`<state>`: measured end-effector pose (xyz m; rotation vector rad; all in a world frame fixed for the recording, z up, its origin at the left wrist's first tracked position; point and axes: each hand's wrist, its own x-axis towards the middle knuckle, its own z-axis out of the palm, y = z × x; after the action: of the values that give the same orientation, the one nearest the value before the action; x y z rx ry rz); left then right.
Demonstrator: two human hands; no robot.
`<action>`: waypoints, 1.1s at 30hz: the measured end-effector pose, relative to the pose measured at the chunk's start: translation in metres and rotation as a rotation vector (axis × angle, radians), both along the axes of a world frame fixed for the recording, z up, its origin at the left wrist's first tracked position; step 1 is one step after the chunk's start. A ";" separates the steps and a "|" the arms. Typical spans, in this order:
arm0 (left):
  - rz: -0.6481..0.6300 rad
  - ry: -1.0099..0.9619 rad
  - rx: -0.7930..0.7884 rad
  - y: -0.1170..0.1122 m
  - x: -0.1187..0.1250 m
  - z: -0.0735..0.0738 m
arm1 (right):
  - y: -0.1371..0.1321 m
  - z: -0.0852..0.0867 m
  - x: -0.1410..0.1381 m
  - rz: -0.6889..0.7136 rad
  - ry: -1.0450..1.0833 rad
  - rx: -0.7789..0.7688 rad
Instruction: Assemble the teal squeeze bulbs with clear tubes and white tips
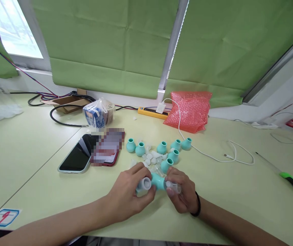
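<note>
My left hand (133,188) is closed around a teal rubber bulb (157,181) just above the table's front part. A translucent plastic tube (145,184) with a round end also sits between its fingers. My right hand (183,191) pinches a clear plastic piece (173,187) at the bulb's open neck; whether it is inside the neck I cannot tell. Close behind my hands lie small clear and white plastic parts (153,158) in a loose heap. Several more teal bulbs, such as a near one (166,165) and a far left one (130,146), stand or lean around it.
Two phones, one dark-screened (76,153) and one red-edged (113,155), lie to the left. A wrapped blue package (95,116), a yellow power strip (148,112) and red bubble wrap (189,111) are at the back. A white cable (207,155) and screwdriver (287,176) lie right.
</note>
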<state>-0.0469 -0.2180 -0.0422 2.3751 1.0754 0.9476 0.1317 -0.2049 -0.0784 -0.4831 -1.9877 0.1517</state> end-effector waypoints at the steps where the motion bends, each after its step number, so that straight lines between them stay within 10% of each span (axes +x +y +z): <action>1: 0.025 0.030 0.036 -0.005 0.002 0.003 | -0.002 0.001 0.000 0.003 0.012 -0.007; 6: 0.007 0.028 0.063 -0.021 0.011 0.013 | -0.011 0.002 0.003 0.028 0.025 -0.029; 17: -0.551 -0.295 -0.932 -0.004 0.025 -0.001 | -0.015 -0.001 0.004 0.239 0.031 -0.082; 26: -0.157 -0.547 -0.547 -0.007 0.062 -0.035 | 0.016 -0.003 0.029 0.114 0.097 0.029; 33: -0.159 -0.675 -0.674 -0.003 0.062 -0.041 | 0.014 -0.008 0.027 0.118 0.124 -0.139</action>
<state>0.0148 -0.2207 -0.0831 1.4150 0.7534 1.0106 0.1587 -0.1913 -0.0863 -0.4342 -1.8916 0.3868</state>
